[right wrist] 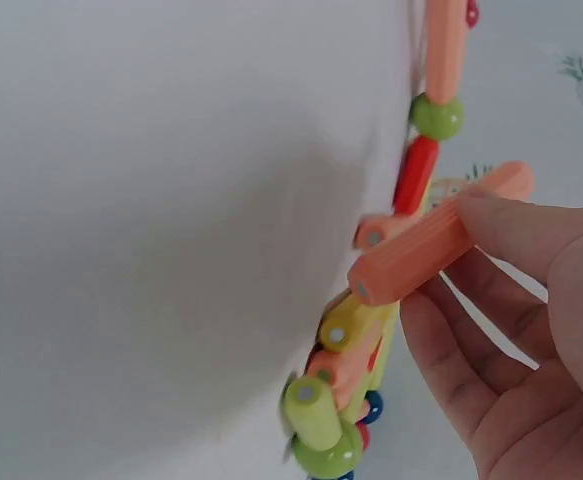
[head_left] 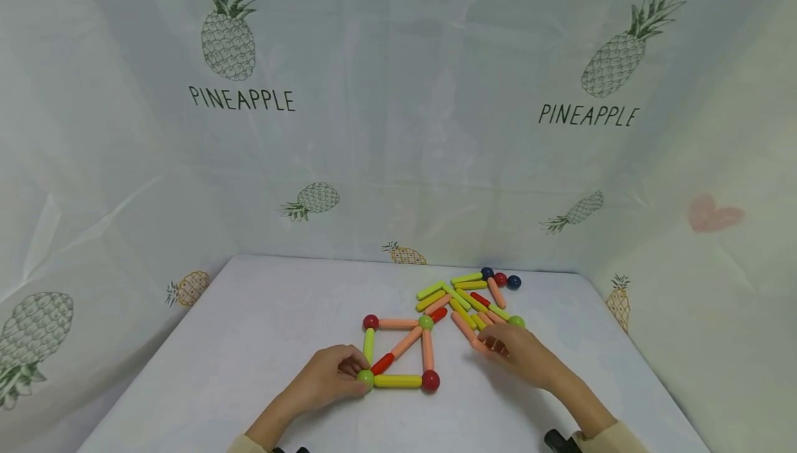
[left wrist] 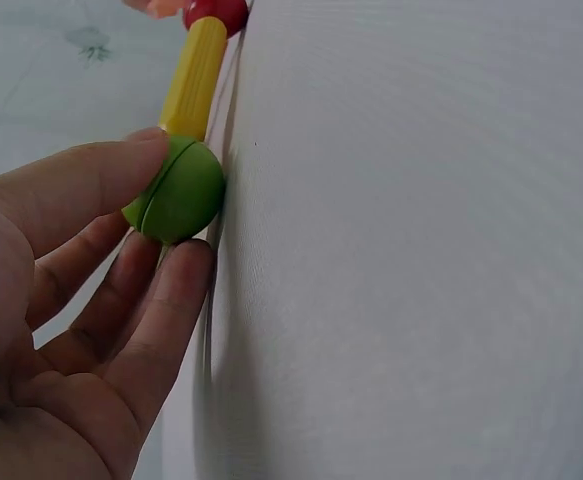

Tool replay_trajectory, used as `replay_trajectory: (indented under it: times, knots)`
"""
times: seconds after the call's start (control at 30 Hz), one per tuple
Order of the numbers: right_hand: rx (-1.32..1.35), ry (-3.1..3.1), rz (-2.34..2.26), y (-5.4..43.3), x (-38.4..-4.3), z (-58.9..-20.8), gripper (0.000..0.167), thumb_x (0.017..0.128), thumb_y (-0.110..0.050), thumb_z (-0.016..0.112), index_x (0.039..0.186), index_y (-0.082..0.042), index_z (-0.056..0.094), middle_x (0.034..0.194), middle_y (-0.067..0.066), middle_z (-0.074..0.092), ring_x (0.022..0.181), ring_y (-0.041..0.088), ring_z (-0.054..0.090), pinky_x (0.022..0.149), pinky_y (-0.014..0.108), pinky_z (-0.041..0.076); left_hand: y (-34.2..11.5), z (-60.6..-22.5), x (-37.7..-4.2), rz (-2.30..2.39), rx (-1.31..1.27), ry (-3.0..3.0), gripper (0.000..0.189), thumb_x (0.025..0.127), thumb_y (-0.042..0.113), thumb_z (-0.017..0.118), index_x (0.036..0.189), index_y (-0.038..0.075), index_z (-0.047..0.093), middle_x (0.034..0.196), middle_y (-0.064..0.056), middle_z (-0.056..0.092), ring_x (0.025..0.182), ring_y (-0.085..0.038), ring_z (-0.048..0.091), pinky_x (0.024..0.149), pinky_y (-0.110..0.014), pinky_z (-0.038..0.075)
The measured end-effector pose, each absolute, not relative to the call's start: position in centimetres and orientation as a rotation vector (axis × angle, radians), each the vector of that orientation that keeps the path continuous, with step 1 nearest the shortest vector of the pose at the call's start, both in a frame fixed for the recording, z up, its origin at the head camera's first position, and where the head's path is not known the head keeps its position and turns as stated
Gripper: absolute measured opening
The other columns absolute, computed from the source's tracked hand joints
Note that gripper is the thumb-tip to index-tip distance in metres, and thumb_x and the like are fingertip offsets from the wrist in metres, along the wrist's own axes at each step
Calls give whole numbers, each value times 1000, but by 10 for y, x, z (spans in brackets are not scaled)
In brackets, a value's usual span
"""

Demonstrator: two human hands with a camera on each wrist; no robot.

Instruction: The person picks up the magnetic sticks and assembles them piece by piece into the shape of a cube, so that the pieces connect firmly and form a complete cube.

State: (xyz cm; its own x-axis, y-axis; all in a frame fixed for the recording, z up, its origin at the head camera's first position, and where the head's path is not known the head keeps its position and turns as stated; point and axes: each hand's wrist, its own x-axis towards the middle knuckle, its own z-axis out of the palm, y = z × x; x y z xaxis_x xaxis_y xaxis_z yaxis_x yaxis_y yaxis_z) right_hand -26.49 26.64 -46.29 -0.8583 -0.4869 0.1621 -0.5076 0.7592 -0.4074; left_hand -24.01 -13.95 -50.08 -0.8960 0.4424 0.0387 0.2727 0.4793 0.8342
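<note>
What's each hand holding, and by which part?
Left hand: green ball, pinched on opposite sides. Right hand: ribbed orange rod, pinched around mid-length.

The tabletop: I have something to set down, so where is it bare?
The tabletop is bare left of the left hand and the joined square and, on its near side, between the square and right hand. Beyond that hand, loose sticks and balls crowd it.

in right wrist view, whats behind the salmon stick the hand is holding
Partly behind the held salmon stick is another salmon stick, its near end visible; the rest is covered.
</note>
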Motion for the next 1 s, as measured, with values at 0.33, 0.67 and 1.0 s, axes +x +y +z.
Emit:
replay_trajectory:
  times: [0.33, 0.67, 1.0]
  knots:
    - [763, -2723, 1070, 227, -257, -457, 26, 86, -17, 76, 110, -21, 66, 89, -12, 62, 78, 6, 62, 70, 22, 54, -139, -500, -238, 1404, 613, 2557, 29, 78, 25, 84, 102, 20, 67, 93, 6, 65, 84, -13, 62, 73, -26, 52]
    - [656, -2591, 1460, 167, -247, -460, 24, 88, -25, 74, 109, -20, 64, 99, -7, 67, 85, 12, 66, 75, 26, 55, -140, -503, -240, 1423, 586, 2577, 29, 77, 25, 84, 101, 21, 68, 91, 7, 65, 83, -12, 62, 72, -25, 52]
    - [639, -2592, 1604, 122, -241, -474, 24, 90, -26, 72, 110, -21, 59, 95, -8, 69, 87, 11, 66, 76, 25, 54, -143, -504, -240, 1439, 637, 2568, 29, 78, 27, 83, 102, 21, 69, 91, 7, 67, 81, -10, 63, 71, -25, 52]
